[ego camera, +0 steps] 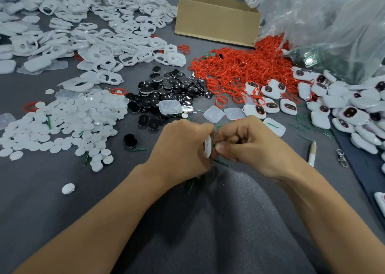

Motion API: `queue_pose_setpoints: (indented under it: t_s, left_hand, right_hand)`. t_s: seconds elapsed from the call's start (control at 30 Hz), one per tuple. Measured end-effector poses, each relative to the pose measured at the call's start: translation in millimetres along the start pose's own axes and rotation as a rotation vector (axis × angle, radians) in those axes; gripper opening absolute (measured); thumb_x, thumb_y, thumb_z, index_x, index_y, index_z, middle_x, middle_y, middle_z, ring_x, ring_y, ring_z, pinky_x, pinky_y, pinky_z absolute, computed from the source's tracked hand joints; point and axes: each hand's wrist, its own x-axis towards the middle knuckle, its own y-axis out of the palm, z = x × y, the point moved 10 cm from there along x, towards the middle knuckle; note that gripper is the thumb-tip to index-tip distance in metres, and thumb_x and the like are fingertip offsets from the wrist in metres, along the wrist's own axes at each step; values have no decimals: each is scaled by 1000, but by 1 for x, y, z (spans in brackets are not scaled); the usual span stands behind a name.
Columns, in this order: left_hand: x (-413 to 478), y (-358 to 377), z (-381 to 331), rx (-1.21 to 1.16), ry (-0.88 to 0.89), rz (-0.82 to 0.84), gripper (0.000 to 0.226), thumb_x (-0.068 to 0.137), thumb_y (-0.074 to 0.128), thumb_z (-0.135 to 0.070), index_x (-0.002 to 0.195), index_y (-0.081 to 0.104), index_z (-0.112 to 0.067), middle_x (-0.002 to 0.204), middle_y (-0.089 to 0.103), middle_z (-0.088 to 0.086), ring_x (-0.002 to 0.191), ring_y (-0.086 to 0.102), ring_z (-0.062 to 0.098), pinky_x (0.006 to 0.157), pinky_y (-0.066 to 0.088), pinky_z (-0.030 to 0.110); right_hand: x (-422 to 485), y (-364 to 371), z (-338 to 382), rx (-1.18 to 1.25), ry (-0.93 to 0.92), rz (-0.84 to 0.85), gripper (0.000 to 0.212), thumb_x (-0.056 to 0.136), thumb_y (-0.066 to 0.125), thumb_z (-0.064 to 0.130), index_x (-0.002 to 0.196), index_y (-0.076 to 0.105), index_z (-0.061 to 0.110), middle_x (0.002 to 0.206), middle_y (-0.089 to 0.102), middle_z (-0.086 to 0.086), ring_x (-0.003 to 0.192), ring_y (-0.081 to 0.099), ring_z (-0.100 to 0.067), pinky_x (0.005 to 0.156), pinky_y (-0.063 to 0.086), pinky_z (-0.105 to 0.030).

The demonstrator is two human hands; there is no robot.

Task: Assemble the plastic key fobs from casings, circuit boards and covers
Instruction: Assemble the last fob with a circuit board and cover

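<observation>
Gripping a casing (207,147) between both curled hands.
Left hand (181,148) and right hand (252,146) pinch it; covers (166,94) at twelve o'clock, rings (239,69) at one.

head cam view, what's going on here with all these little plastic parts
A person is assembling key fobs by hand on a grey surface. The left hand grips a white casing edge-on, and the right hand pinches at its side; what is being fitted is hidden by the fingers. Around them lie piles of empty casings, white discs, black covers and red rings. Finished fobs are heaped at the right.
</observation>
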Motion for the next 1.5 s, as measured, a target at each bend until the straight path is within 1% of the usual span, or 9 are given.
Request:
queue_pose_setpoints:
  t_s: [0.1,0.3,0.53,0.67,0.77,0.87,0.97,1.2,1.5]
  left_hand:
    - [1,5,-3,32,1,34,19,61,59,-17,60,40,-17,48,51,12,43,48,38,41,45,39]
    - [1,12,2,192,-88,61,14,65,57,-17,57,48,-11,46,55,14,40,50,38,42,36,30]
    - [3,3,7,40,-140,-18,27,76,68,-18,67,42,-14,54,54,11,51,49,37,49,44,40]
    - [-3,6,38,-306,-445,-9,32,73,80,-21,88,52,-17,66,54,-8,53,48,5,53,39,15]
    - [-13,29,58,-724,-728,82,50,72,81,-31,98,42,-14,81,47,2,61,40,12,60,38,25]
    - [-14,43,53,-1255,-893,99,60,68,63,-75,74,50,-17,69,36,5,44,31,11,44,24,22]
    - [-14,48,49,-1437,-936,133,68,67,31,-83,50,53,-20,59,38,2,34,24,7,42,12,17]
    - [-29,49,55,-1296,-1122,8,76,84,30,-77,46,61,-19,48,53,5,34,43,17,39,27,14]
    - [-31,45,51,-1182,-1121,-33,76,93,33,-66,39,58,-19,44,54,1,35,47,12,38,30,17]
  right_hand:
    - [0,-4,-3,-111,34,-4,25,82,56,-3,65,68,11,39,35,8,41,24,-6,43,21,-15]
    - [-2,-11,7,-319,22,-126,38,74,55,-2,51,58,28,41,49,3,37,34,-6,41,25,-11]
    - [-3,-21,-3,-225,24,-174,23,83,60,1,66,68,14,46,43,3,45,31,-5,47,25,-15]
    - [-6,-42,-5,-254,-33,-397,19,84,61,3,68,68,11,46,48,3,45,38,-7,49,32,-20]
    - [-13,-52,0,-177,-110,-531,19,85,62,2,78,69,18,57,64,-1,53,58,-17,58,47,-32]
    - [-17,-54,5,-144,-167,-611,20,85,65,2,81,67,22,62,69,3,60,64,-15,65,52,-35]
    - [-23,-50,17,-174,-255,-666,10,83,65,8,81,67,17,61,67,3,56,61,-16,61,50,-37]
    - [-26,-29,46,-424,-450,-664,7,81,69,3,82,71,10,70,64,4,60,43,-3,59,42,-18]
    - [-24,-26,42,-423,-455,-667,13,79,69,0,82,70,12,69,64,5,59,45,-4,57,45,-25]
